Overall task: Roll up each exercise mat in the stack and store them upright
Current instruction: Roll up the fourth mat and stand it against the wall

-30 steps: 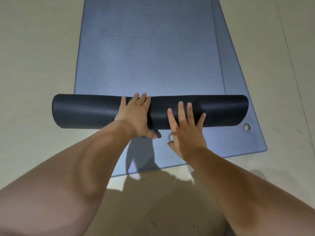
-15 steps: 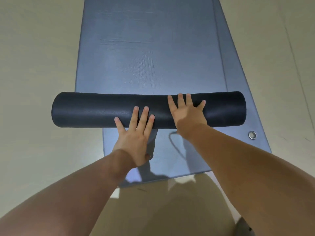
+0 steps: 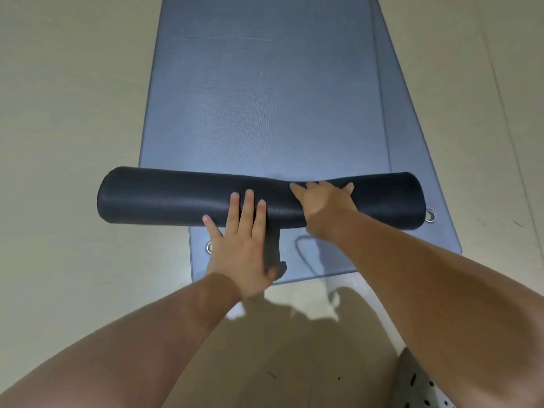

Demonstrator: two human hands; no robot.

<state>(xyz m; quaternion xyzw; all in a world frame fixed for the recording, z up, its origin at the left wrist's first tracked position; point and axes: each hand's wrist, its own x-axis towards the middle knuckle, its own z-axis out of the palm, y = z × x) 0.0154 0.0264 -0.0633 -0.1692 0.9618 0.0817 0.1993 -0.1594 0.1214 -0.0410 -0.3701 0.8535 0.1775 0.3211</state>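
Mat roll (image 3: 164,198) under flat left hand (image 3: 240,248).

Two mats (image 3: 265,98), two grommets (image 3: 430,215), perhaps more hidden.

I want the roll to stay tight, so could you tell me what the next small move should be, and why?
Probably slide the left hand fully onto the roll and push forward evenly: only its fingers are on it, while the right hand dents it, and much flat mat remains.

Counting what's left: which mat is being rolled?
The top mat, its near end already a dark roll under both hands; the mat beneath lies flat.
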